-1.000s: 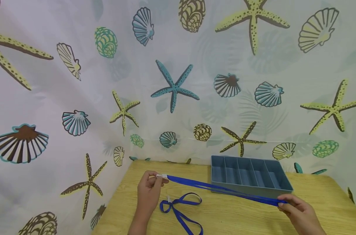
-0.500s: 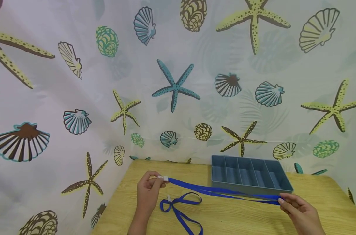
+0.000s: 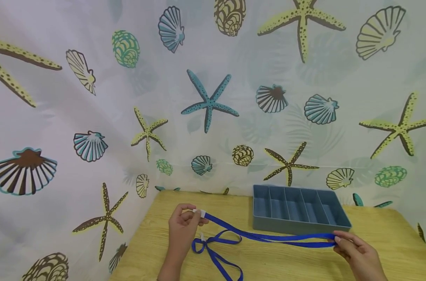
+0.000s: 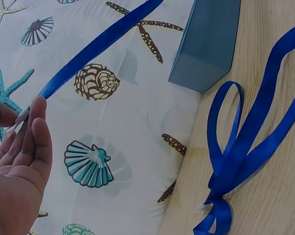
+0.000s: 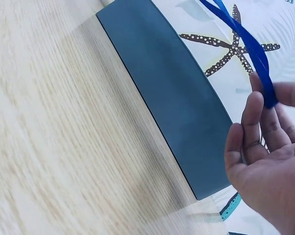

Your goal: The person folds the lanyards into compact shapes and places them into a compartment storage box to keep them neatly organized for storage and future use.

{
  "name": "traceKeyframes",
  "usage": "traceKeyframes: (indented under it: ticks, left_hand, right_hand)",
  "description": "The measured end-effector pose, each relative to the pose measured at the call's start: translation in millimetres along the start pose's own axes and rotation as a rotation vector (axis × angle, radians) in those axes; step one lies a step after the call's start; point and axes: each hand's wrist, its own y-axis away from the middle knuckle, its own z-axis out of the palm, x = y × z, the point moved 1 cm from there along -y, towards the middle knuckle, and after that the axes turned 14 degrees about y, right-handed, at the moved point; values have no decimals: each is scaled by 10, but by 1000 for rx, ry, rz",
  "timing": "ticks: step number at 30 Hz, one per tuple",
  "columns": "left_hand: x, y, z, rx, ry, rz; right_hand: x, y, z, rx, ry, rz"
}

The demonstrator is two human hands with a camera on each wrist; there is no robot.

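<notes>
A blue lanyard [image 3: 255,235] hangs in a slight sag between my two hands above the table. My left hand [image 3: 182,225] pinches its white clip end [image 3: 200,213] between thumb and fingers. At the other end, my right hand [image 3: 358,251] pinches the looped strap, the two strands running side by side. In the right wrist view the folded blue strap [image 5: 265,81] sits between thumb and fingertips. A second blue lanyard [image 3: 218,263], gathered in loops with a white clip [image 3: 203,237], lies on the table just right of my left forearm.
A grey-blue tray [image 3: 299,225] with several compartments stands at the back right of the wooden table [image 3: 283,265], behind the held strap. A white curtain [image 3: 241,58] printed with shells and starfish closes off the back and sides.
The held lanyard has slackened from nearly straight to sagging, and its two strands show further apart near my right hand. My left hand has shifted slightly right.
</notes>
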Motion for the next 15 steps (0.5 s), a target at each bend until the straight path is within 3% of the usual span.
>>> traceKeyframes:
  ticks: [6,9,15]
  left_hand:
    - [3,21,88,-11,0,-12]
    - [18,54,158,-31,-2,-26]
    - [25,134,334,-115,-2,-69]
  right_hand:
    - [-54,-39,55,59,182,67]
    - [-84,-27,156,79,286,27]
    - [-281,43,506,29,323,-104]
